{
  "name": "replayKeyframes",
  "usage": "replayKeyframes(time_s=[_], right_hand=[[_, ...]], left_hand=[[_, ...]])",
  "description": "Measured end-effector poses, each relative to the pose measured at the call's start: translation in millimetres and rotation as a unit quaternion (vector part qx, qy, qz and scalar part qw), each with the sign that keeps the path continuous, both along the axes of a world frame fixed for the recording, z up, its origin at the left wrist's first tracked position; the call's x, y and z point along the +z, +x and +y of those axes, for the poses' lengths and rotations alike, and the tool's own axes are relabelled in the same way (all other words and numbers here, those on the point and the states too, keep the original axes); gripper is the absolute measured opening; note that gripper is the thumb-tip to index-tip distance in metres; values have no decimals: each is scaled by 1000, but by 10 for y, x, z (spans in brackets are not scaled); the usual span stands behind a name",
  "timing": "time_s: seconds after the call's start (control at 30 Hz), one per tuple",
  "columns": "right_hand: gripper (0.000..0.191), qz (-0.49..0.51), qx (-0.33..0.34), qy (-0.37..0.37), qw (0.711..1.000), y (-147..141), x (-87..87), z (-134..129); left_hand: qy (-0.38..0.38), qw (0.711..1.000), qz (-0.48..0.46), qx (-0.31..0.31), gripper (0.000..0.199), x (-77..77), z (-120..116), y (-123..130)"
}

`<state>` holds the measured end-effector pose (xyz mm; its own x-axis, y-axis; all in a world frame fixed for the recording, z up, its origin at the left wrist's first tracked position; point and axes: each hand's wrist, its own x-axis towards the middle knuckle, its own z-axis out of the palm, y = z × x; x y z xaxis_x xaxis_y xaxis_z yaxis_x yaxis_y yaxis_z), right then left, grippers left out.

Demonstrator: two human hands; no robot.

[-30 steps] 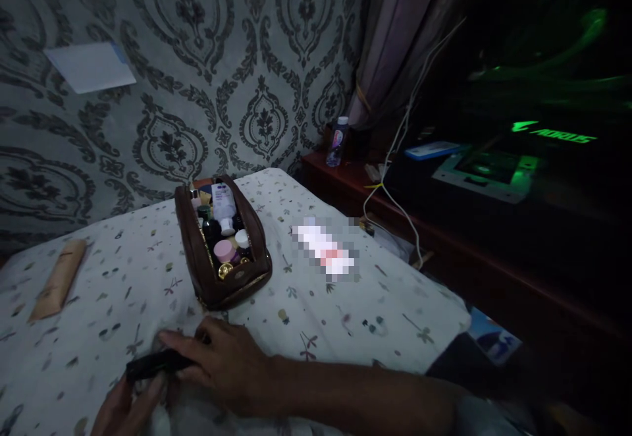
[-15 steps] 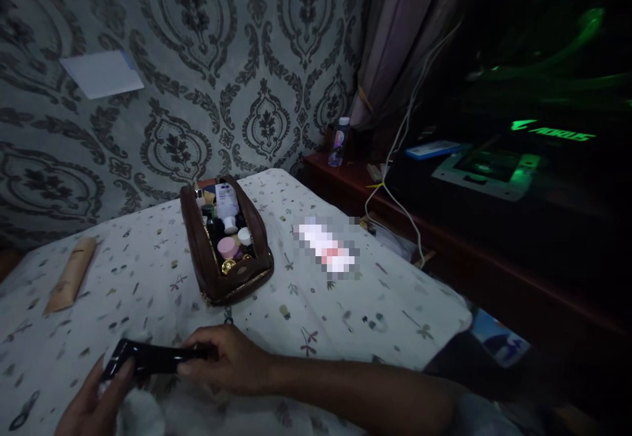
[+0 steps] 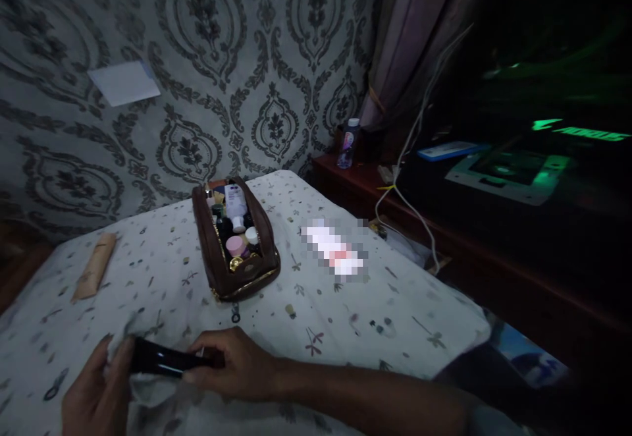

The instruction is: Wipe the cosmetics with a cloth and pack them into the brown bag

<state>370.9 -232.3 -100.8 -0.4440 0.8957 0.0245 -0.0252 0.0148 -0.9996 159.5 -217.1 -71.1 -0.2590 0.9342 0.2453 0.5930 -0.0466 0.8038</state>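
A glossy black tube-like item [image 3: 162, 361] lies sideways between my hands, near the bed's front. My right hand [image 3: 232, 362] pinches its narrower right end. Around its wide left end my left hand [image 3: 96, 383] is closed, with a pale cloth [image 3: 148, 390] bunched under the fingers. Just beyond my hands stands a brown cosmetic bag [image 3: 205, 258], unzipped. Inside it are a white tube [image 3: 236, 205], a pink-lidded jar [image 3: 236, 246], a white cap [image 3: 252, 235] and dark bottles. A tan tube [image 3: 96, 266] lies to the left on the patterned sheet [image 3: 336, 317].
A pixelated bright object [image 3: 336, 248] lies right of the bag. Beyond the bed edge, a red-brown ledge [image 3: 323, 169] carries a small bottle [image 3: 348, 143]. White cables [image 3: 412, 205] hang by a dark PC case with a green logo [image 3: 580, 130]. Patterned wallpaper [image 3: 276, 120] rises behind.
My left hand has shifted its hold, so the cloth and fingers now cover the black item's wide end. The whole view has shifted slightly; the bag and tan tube stay in place.
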Motion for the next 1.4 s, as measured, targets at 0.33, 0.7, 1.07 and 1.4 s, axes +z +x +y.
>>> replayKeyframes(time_s=[0.33,0.7,1.07,1.4], right_hand=[[33,84,129,-70,986,199,86,-33],[46,218,82,-89,968,536,292,-76],[45,155,-31,-11,987,754,410,76],[29,115,-150,65,980,1159,857,200]], left_hand=[[98,991,61,-73,41,460,126,652],[171,957,127,-199,40,614,133,1185],[212,813,501,-206,41,902,512,1234],[248,797,514,-200,37,749,657,968]])
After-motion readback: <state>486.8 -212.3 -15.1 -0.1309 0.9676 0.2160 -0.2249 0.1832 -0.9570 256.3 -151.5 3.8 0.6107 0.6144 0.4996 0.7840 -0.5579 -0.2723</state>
